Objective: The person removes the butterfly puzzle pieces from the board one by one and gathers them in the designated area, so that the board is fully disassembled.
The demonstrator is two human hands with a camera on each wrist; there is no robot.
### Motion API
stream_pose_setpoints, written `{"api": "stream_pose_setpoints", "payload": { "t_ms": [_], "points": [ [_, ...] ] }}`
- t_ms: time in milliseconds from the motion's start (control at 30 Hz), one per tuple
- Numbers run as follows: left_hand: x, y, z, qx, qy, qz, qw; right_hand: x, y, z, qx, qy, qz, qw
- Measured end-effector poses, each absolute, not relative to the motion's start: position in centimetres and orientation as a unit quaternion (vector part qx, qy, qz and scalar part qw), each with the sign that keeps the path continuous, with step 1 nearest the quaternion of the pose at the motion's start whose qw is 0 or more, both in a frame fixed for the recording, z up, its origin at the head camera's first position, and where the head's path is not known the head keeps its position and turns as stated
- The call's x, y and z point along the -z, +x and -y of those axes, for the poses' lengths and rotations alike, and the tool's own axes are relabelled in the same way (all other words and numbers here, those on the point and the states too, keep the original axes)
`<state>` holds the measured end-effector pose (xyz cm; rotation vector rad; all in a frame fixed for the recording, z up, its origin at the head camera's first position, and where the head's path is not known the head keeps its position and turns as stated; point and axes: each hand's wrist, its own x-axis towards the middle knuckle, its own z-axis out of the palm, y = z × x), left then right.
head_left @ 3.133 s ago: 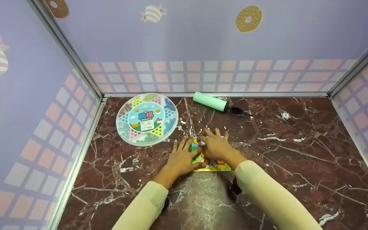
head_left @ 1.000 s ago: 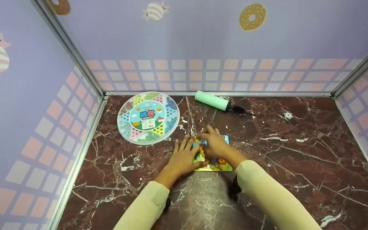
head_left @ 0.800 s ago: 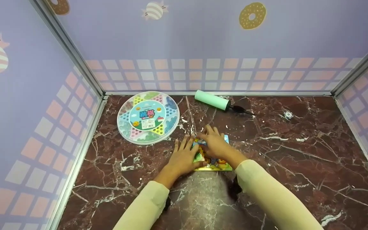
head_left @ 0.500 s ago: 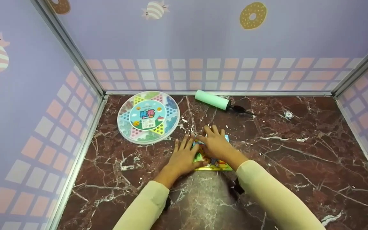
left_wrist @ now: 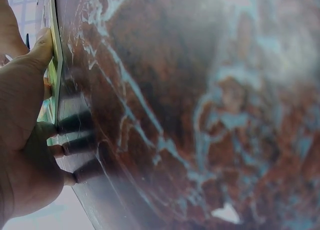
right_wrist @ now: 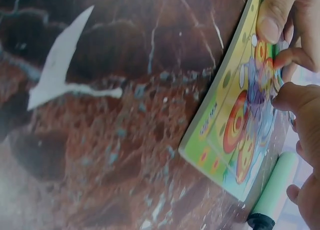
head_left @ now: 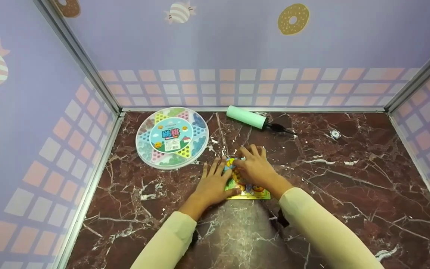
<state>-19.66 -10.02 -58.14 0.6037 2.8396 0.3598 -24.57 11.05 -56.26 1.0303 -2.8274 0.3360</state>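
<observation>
A flat, colourful cartoon picture board (head_left: 256,195) with a yellow-green border lies on the marbled table in front of me. My left hand (head_left: 212,185) rests along its left side, fingers spread and straight, the thumb over the lower part. The right wrist view shows that thumb (right_wrist: 270,27) pressing on the face of the board. My right hand (head_left: 258,170) is over the upper half, its bent index finger and thumb close together at the surface and covering much of the picture. I cannot tell whether a piece is between those fingertips.
A round, clear-lidded Chinese checkers set (head_left: 172,135) lies behind and left of the board. Near the back wall is a mint-green hand pump (head_left: 246,117) with a black nozzle. Farther right sits a small round white-and-dark token (head_left: 335,134). Patterned walls (head_left: 237,37) enclose the table.
Over the board's upper part, my right hand shifts about and its wrist has swung slightly right. The upper left of the picture shows more, the upper right corner less. My left hand stays put.
</observation>
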Motion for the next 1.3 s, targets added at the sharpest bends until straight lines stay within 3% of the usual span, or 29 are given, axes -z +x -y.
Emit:
{"api": "stream_pose_setpoints", "payload": {
  "t_ms": [867, 1300],
  "points": [
    [57.7, -19.6, 10.0, -0.134, 0.206, -0.962, 0.115, 56.6, -25.2, -18.0, -0.188, 0.285, 0.937, 0.070],
    [57.9, -19.6, 10.0, -0.134, 0.208, -0.963, 0.110, 57.1, -25.8, -22.0, -0.198, 0.238, 0.950, 0.050]
  ]
}}
